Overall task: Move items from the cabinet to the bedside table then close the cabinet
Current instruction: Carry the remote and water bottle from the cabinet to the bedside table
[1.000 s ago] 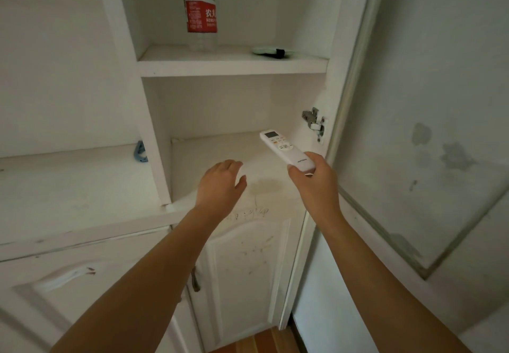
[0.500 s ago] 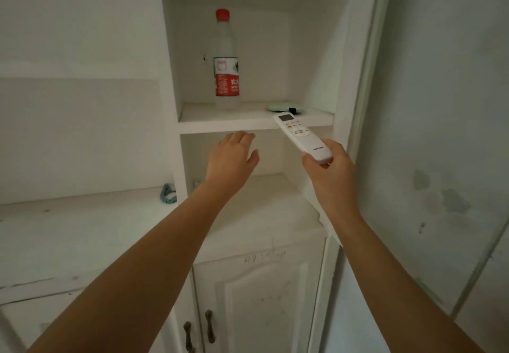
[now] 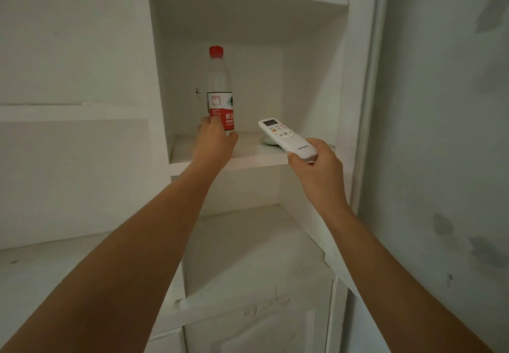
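Both arms raised: left hand (image 3: 216, 143) fingers apparently curled round bottle (image 3: 219, 91); right hand (image 3: 316, 172) grips remote (image 3: 286, 138).

Dim white room, worn paint.
Wall (image 3: 446, 132) at right was stained w/ grey patches; lower door (image 3: 256, 330) scuffed; ledge (image 3: 55, 270) ran left.

A room in a home is shown. A white built-in cabinet (image 3: 248, 77) with open shelves and panelled lower doors (image 3: 261, 330) is seen, where a water bottle (image 3: 219, 88) is kept beside a stained, worn wall (image 3: 446, 132).
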